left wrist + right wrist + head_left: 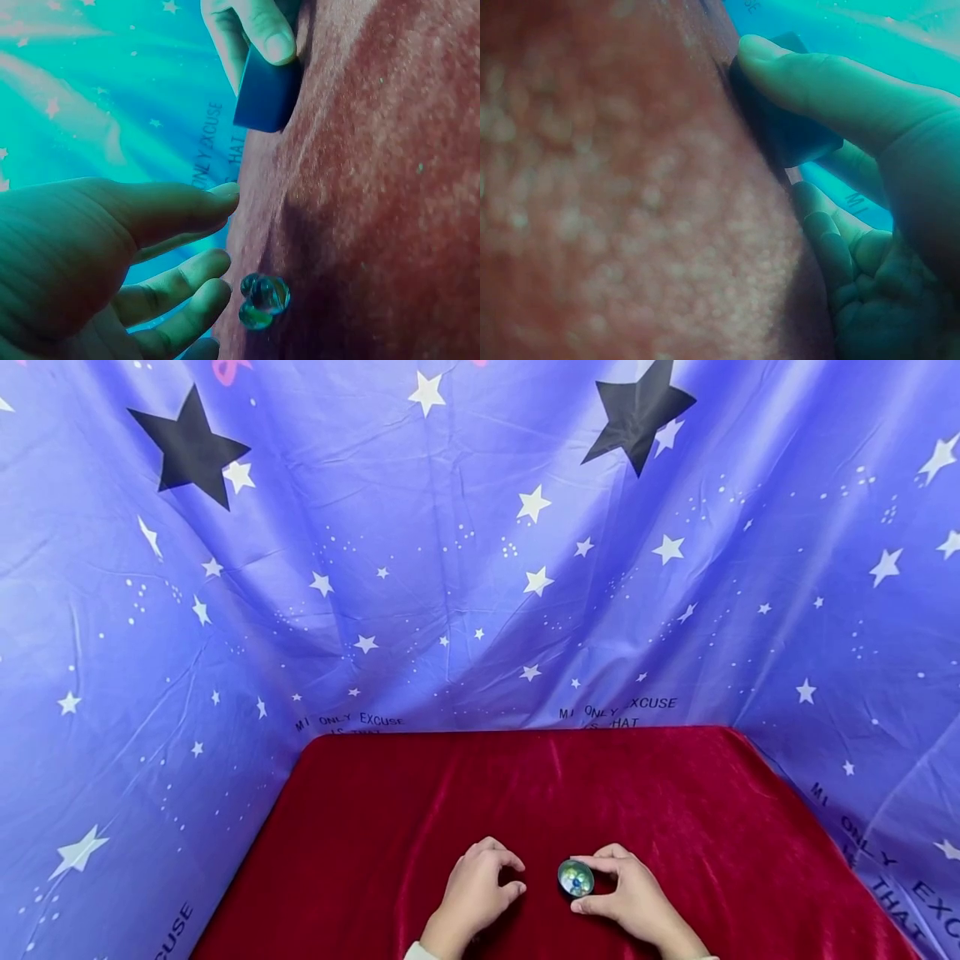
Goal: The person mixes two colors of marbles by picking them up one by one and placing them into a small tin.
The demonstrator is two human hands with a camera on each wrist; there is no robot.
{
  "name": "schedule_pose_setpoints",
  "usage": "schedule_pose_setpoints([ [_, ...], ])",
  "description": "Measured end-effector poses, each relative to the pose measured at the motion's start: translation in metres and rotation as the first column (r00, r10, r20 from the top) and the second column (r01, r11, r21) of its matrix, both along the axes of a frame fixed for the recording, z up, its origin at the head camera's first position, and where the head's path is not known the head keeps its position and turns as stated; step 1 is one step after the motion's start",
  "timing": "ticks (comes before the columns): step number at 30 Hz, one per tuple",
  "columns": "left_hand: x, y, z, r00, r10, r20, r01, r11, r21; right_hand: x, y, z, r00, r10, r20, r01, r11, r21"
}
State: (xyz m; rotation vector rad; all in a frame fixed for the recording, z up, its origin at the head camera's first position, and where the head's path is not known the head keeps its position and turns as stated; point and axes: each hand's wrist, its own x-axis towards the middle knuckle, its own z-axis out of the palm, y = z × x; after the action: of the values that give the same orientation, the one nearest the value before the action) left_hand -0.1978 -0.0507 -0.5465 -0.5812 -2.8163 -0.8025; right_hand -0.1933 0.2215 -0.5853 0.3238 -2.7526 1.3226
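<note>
A small round dark dish [575,878] with colourful glass marbles inside rests on the red velvet cloth [525,793] near its front edge. My right hand [579,883] pinches the dish between thumb and forefinger. In the right wrist view the thumb [817,82] lies across the dish's dark wall [787,127]. My left hand [517,877] hovers just left of the dish with loosely curled fingers and holds nothing. The left wrist view shows a few loose marbles [264,300] on the cloth beside my left hand's fingertips [214,262], with the dish [266,94] beyond them.
A blue star-printed sheet [480,568] hangs as a backdrop behind and along both sides of the table. The red cloth stretches away beyond the hands to the back edge [525,732].
</note>
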Motion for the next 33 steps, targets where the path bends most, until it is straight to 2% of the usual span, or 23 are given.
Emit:
schedule_pose_setpoints([
  [8, 0.002, -0.010, 0.000, 0.999, 0.024, 0.047, -0.024, 1.000, 0.011, 0.002, -0.001, 0.002, 1.000, -0.003, 0.015, 0.003, 1.000, 0.011],
  [24, 0.005, -0.023, -0.004, 0.996, 0.044, 0.076, -0.047, 0.998, 0.037, 0.001, 0.000, 0.002, 1.000, 0.000, 0.007, 0.000, 1.000, 0.020],
  [33, 0.010, -0.032, -0.002, 0.993, 0.058, 0.100, -0.063, 0.997, 0.050, 0.001, -0.001, 0.005, 1.000, 0.001, -0.001, -0.001, 1.000, 0.010],
])
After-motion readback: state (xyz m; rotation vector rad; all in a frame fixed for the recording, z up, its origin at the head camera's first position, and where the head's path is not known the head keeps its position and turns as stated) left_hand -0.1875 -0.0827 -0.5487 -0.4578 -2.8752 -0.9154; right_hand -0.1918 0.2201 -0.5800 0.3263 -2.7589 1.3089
